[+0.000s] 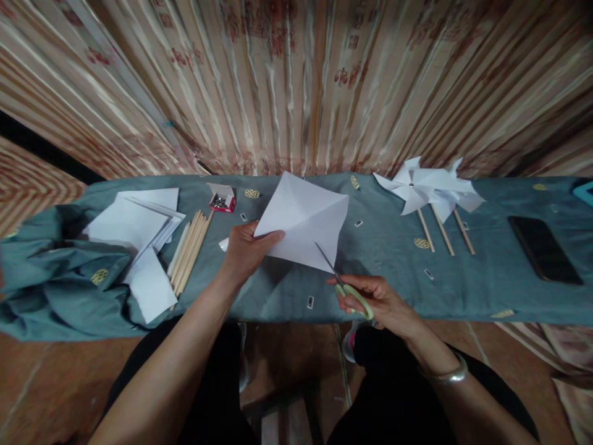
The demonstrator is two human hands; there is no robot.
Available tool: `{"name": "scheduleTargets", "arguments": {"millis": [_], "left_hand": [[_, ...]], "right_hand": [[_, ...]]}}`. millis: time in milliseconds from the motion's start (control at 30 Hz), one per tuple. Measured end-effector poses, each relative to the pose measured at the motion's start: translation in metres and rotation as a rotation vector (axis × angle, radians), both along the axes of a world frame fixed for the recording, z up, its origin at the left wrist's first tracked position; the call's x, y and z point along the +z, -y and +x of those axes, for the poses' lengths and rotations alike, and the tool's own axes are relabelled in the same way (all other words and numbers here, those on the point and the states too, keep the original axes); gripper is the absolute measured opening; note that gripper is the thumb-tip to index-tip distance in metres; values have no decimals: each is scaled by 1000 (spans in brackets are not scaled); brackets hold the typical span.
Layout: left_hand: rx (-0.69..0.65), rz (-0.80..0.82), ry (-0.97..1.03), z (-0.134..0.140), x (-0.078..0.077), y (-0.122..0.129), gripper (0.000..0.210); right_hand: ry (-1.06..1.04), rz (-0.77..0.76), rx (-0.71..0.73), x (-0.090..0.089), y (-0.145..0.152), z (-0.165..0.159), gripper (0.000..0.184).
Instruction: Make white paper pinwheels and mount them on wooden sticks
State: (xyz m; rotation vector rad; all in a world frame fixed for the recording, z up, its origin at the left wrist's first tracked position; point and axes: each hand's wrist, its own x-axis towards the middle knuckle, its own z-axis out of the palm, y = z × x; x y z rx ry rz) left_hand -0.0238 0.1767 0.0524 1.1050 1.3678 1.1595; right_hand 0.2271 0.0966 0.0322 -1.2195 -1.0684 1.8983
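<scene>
Head view showed left fingers clamped on creased paper and right fingers gripping scissors, blades pointing from its near corner toward its centre.

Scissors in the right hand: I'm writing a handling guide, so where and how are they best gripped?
Probably by the green handles, from the near right side, where the right hand is: the visible blade points away and left, over the white paper, leaving the handles toward the person.
</scene>
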Motion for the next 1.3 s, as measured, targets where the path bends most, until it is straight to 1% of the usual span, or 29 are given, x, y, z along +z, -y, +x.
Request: {"name": "scheduleTargets", "arguments": {"millis": [200, 367, 500, 667, 867, 1033, 1167, 1300], "left_hand": [[-7, -7, 22, 0, 1, 0, 20], [-33, -22, 34, 1, 1, 1, 20], [-76, -55, 62, 3, 0, 4, 23], [-73, -56, 71, 3, -1, 4, 24], [-72, -39, 71, 3, -1, 4, 22], [-96, -81, 73, 5, 0, 6, 23], [-96, -96, 87, 7, 1, 7, 23], [-97, -101, 92, 7, 2, 7, 25]], "right_hand": [[-7, -8, -4, -3, 0, 0, 44], [13, -14, 9, -4, -1, 1, 50], [27, -25, -20, -5, -2, 2, 53], [9, -11, -21, -3, -2, -1, 49], [6, -56, -41, -3, -1, -3, 51], [25, -7, 13, -2, -2, -3, 44], [47, 30, 37, -2, -2, -3, 45], [55, 27, 30, -4, -3, -4, 46]]}}
